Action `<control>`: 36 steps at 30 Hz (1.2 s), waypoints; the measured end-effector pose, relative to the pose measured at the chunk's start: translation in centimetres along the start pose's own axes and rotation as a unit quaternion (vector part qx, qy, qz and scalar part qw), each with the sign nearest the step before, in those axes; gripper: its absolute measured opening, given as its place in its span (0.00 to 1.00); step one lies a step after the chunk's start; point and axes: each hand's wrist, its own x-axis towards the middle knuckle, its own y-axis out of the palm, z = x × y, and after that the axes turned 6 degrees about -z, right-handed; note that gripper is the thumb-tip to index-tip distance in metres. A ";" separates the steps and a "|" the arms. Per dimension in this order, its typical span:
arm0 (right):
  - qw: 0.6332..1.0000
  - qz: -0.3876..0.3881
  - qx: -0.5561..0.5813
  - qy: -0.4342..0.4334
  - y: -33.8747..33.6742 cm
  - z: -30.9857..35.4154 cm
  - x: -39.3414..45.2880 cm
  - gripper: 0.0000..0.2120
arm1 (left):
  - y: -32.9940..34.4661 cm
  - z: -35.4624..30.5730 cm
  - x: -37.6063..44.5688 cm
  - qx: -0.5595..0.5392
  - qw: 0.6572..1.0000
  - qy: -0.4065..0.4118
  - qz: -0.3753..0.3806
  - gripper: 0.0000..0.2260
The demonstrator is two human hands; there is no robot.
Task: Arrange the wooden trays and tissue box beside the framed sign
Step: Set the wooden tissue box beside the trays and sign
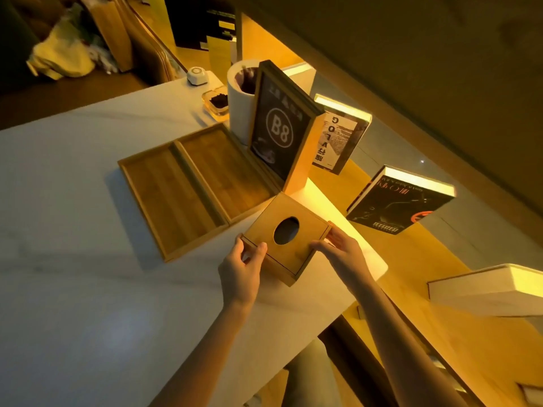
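A square wooden tissue box (296, 254) with an oval hole in its top sits on the white table, just in front of the framed sign. My left hand (242, 267) grips its near-left corner and my right hand (342, 251) holds its right side. The framed sign (279, 127) stands upright, black with "B8" in a circle. Two shallow wooden trays lie side by side to the left of the sign: the left tray (167, 195) and the right tray (223, 168), long edges touching.
Behind the sign stand a white cylinder pot (238, 113), a small glass dish (217, 102) and a white round gadget (196, 75). Books (393, 204) stand on the lit wooden shelf to the right. The table edge (338, 312) runs close by the box.
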 end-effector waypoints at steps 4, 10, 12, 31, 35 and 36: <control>1.000 0.001 -0.009 0.008 -0.3 -0.6 0.4 0.17 | 0.8 0.2 0.0 0.001 1.000 -0.014 0.007 0.21; 1.000 -0.002 -0.005 0.009 -0.2 -1.1 0.7 0.15 | 1.3 0.5 0.4 0.004 1.000 -0.014 0.010 0.21; 1.000 0.002 -0.002 0.012 -0.2 -1.2 0.8 0.15 | 1.5 0.7 0.4 0.007 1.000 -0.012 0.002 0.23; 0.994 -0.078 0.068 0.035 1.2 -2.6 -0.6 0.22 | 1.2 1.2 2.5 0.052 0.990 -0.018 0.131 0.25; 0.991 -0.115 0.064 0.031 2.1 -3.1 -1.2 0.23 | 0.8 0.9 3.2 0.044 0.987 -0.013 0.151 0.26; 0.991 -0.118 0.064 0.029 2.3 -3.1 -1.3 0.23 | 0.7 0.9 3.3 0.040 0.987 -0.011 0.156 0.26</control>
